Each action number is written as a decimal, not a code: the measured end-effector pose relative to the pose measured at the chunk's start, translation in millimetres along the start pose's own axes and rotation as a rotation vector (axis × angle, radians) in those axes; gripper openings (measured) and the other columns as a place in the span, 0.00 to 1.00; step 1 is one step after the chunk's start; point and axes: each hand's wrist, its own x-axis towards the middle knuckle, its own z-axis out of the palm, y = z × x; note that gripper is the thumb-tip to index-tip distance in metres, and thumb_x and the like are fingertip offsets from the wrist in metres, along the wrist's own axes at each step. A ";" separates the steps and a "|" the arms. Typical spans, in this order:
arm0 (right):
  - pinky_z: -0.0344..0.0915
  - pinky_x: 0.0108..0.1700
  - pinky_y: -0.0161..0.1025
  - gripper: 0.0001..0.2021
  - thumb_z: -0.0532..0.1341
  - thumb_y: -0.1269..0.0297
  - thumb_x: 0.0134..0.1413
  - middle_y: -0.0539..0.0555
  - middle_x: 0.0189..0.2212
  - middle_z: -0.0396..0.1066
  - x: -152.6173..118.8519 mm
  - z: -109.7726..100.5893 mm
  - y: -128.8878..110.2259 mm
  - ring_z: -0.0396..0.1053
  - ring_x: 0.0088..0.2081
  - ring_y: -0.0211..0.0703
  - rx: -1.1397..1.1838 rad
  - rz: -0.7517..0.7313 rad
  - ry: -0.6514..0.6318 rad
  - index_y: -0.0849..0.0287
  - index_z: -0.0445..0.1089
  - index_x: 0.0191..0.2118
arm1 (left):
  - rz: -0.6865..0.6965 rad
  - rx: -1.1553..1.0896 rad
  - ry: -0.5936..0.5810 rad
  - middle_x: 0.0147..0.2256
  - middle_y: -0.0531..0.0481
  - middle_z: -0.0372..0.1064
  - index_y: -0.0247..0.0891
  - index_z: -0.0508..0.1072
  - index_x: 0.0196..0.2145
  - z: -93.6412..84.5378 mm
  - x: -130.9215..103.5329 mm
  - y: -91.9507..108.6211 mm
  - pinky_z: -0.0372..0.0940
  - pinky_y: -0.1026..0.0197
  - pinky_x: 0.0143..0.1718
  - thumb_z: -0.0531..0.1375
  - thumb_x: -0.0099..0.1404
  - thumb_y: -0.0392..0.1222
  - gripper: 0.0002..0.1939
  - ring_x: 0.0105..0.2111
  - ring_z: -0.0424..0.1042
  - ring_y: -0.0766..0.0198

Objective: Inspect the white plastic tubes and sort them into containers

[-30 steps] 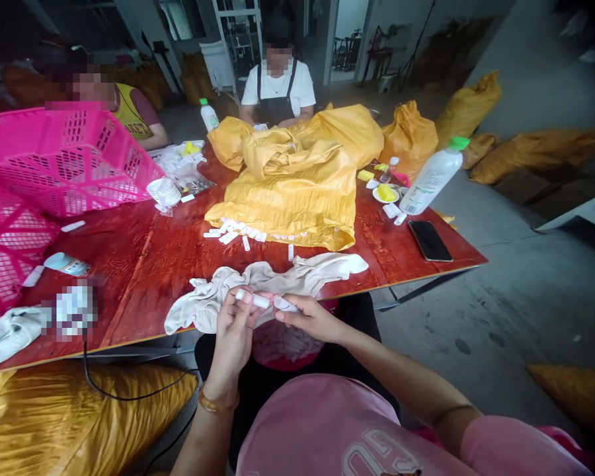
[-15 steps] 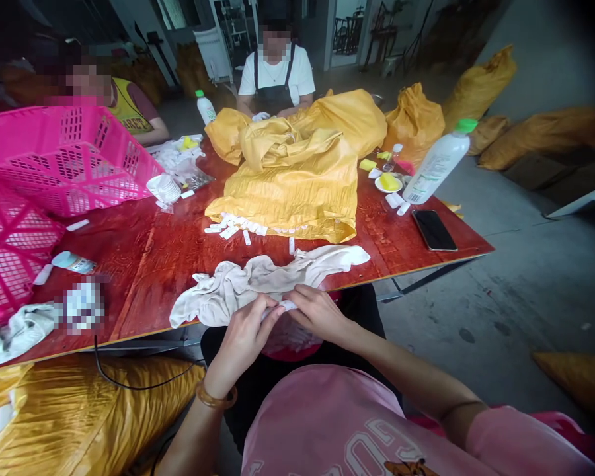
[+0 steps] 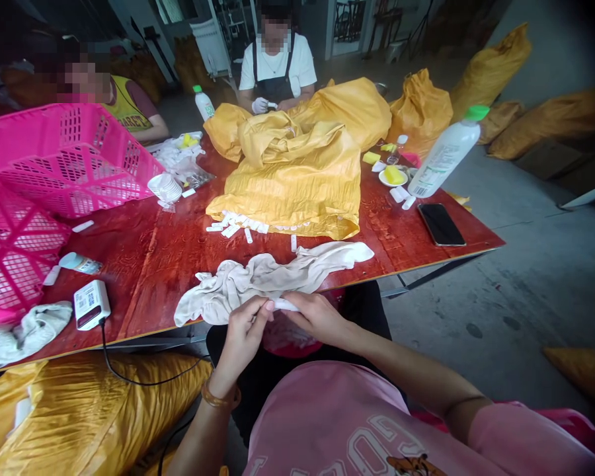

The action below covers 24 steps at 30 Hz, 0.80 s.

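Above my lap, by the table's front edge, both of my hands meet at a small, long white plastic piece [image 3: 285,305]. My left hand [image 3: 246,326] is closed, thumb and index finger pinched at the piece's left end. From the other side, my right hand [image 3: 318,318] grips its right end, fingers partly hidden behind it. A crumpled off-white cloth [image 3: 238,281] lies on the table just beyond my hands. Below them, a pink container [image 3: 290,352] on my lap holds many similar white pieces.
A yellow woven sack [image 3: 292,185] lies mid-table, white pieces [image 3: 231,225] spilling from its mouth. Pink baskets [image 3: 62,158] stand left, near a corded white device [image 3: 92,305]. Right are a phone [image 3: 441,224] and white bottle [image 3: 445,155]. Two people sit across; one wears a white glove [image 3: 260,106].
More of the white piece shows between my hands now, and my fingers have shifted slightly along it. Across the table, the person's gloved hand has come into clearer view. The camera view has shifted a little.
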 end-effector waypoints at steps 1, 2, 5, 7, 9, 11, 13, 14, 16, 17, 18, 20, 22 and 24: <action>0.63 0.37 0.33 0.10 0.53 0.66 0.68 0.55 0.38 0.72 -0.3 2.9 0.8 0.71 0.37 0.41 -0.157 0.001 0.058 0.61 0.66 0.50 | -0.050 -0.034 0.008 0.25 0.54 0.63 0.37 0.69 0.27 3.0 -0.7 0.5 0.57 0.65 0.31 0.54 0.72 0.46 0.17 0.27 0.62 0.67; 0.63 0.36 0.34 0.11 0.53 0.68 0.67 0.56 0.38 0.72 -0.7 5.7 2.0 0.71 0.37 0.42 -0.301 -0.005 0.107 0.61 0.66 0.52 | -0.093 -0.067 0.018 0.24 0.54 0.61 0.37 0.68 0.26 6.4 -1.3 0.7 0.56 0.65 0.30 0.54 0.72 0.47 0.18 0.26 0.60 0.67; 0.62 0.34 0.34 0.12 0.52 0.71 0.66 0.55 0.35 0.71 -3.8 12.1 7.8 0.70 0.35 0.42 -0.543 -0.090 0.168 0.61 0.66 0.52 | -0.159 -0.149 0.033 0.23 0.55 0.59 0.37 0.68 0.25 16.0 -3.6 -0.6 0.54 0.64 0.28 0.54 0.72 0.48 0.19 0.24 0.58 0.68; 0.62 0.34 0.35 0.12 0.52 0.71 0.67 0.54 0.34 0.71 -7.2 15.3 11.3 0.69 0.34 0.41 -0.601 -0.134 0.190 0.61 0.66 0.52 | -0.188 -0.218 0.040 0.22 0.55 0.58 0.37 0.66 0.24 21.7 -5.7 -2.8 0.53 0.64 0.27 0.54 0.72 0.48 0.20 0.24 0.57 0.68; 0.63 0.35 0.36 0.12 0.51 0.71 0.67 0.54 0.33 0.71 -10.5 18.0 12.6 0.69 0.32 0.41 -0.622 -0.124 0.191 0.61 0.66 0.53 | -0.218 -0.287 0.054 0.21 0.55 0.56 0.37 0.63 0.22 27.2 -8.3 -5.3 0.51 0.64 0.26 0.54 0.72 0.48 0.21 0.23 0.55 0.69; 0.64 0.36 0.36 0.13 0.52 0.70 0.67 0.55 0.33 0.71 -12.5 18.9 11.5 0.70 0.33 0.42 -0.572 -0.075 0.156 0.62 0.66 0.53 | -0.221 -0.283 0.077 0.21 0.56 0.55 0.37 0.63 0.22 32.2 -11.5 -7.8 0.52 0.64 0.26 0.53 0.73 0.48 0.22 0.23 0.54 0.69; 0.65 0.37 0.36 0.12 0.53 0.70 0.67 0.56 0.37 0.73 -12.2 16.2 9.0 0.72 0.36 0.43 -0.406 -0.026 0.071 0.62 0.66 0.52 | -0.178 -0.186 0.077 0.22 0.55 0.58 0.37 0.65 0.24 34.7 -14.7 -11.0 0.54 0.64 0.28 0.52 0.73 0.47 0.21 0.24 0.57 0.68; 0.65 0.38 0.36 0.11 0.54 0.69 0.67 0.57 0.39 0.74 -11.2 12.9 7.7 0.72 0.38 0.43 -0.286 -0.012 0.015 0.62 0.66 0.52 | -0.148 -0.130 0.062 0.24 0.54 0.59 0.37 0.66 0.26 34.5 -16.0 -12.9 0.55 0.64 0.29 0.52 0.73 0.47 0.19 0.26 0.59 0.67; 0.66 0.43 0.35 0.11 0.54 0.67 0.67 0.57 0.44 0.74 -7.5 2.8 5.9 0.73 0.43 0.43 -0.027 -0.030 -0.123 0.62 0.65 0.52 | -0.090 -0.042 -0.008 0.26 0.54 0.61 0.38 0.68 0.31 30.7 -17.7 -16.8 0.57 0.65 0.31 0.55 0.71 0.46 0.13 0.27 0.61 0.67; 0.66 0.47 0.35 0.12 0.54 0.65 0.68 0.58 0.46 0.74 -5.1 -3.5 5.4 0.72 0.45 0.42 0.081 -0.060 -0.191 0.62 0.65 0.53 | -0.067 -0.009 -0.058 0.27 0.55 0.61 0.38 0.68 0.33 27.4 -17.9 -18.3 0.57 0.65 0.30 0.57 0.70 0.46 0.11 0.28 0.61 0.67; 0.65 0.49 0.35 0.12 0.53 0.64 0.69 0.58 0.48 0.73 -2.3 -10.1 5.1 0.71 0.48 0.42 0.160 -0.094 -0.248 0.61 0.65 0.54 | -0.045 0.021 -0.105 0.27 0.55 0.62 0.38 0.69 0.35 23.6 -17.8 -19.1 0.58 0.65 0.30 0.57 0.70 0.45 0.09 0.28 0.62 0.67; 0.63 0.51 0.36 0.13 0.51 0.64 0.70 0.58 0.49 0.72 3.4 -22.4 4.5 0.70 0.49 0.42 0.214 -0.149 -0.329 0.61 0.66 0.53 | 0.007 0.081 -0.178 0.29 0.54 0.63 0.38 0.69 0.37 16.0 -16.7 -18.5 0.59 0.65 0.32 0.57 0.70 0.44 0.07 0.29 0.63 0.67; 0.64 0.47 0.36 0.12 0.50 0.65 0.70 0.57 0.43 0.74 8.8 -31.4 3.4 0.71 0.44 0.42 0.150 -0.159 -0.356 0.61 0.69 0.49 | 0.050 0.114 -0.227 0.29 0.54 0.64 0.39 0.69 0.37 10.3 -15.5 -15.3 0.59 0.65 0.33 0.56 0.71 0.43 0.06 0.29 0.64 0.66; 0.62 0.39 0.34 0.11 0.52 0.67 0.69 0.53 0.34 0.73 13.4 -36.0 1.7 0.69 0.35 0.39 0.062 -0.163 -0.370 0.60 0.71 0.41 | 0.057 0.107 -0.268 0.29 0.53 0.65 0.39 0.69 0.38 7.6 -14.7 -11.0 0.60 0.65 0.33 0.55 0.71 0.44 0.07 0.29 0.64 0.66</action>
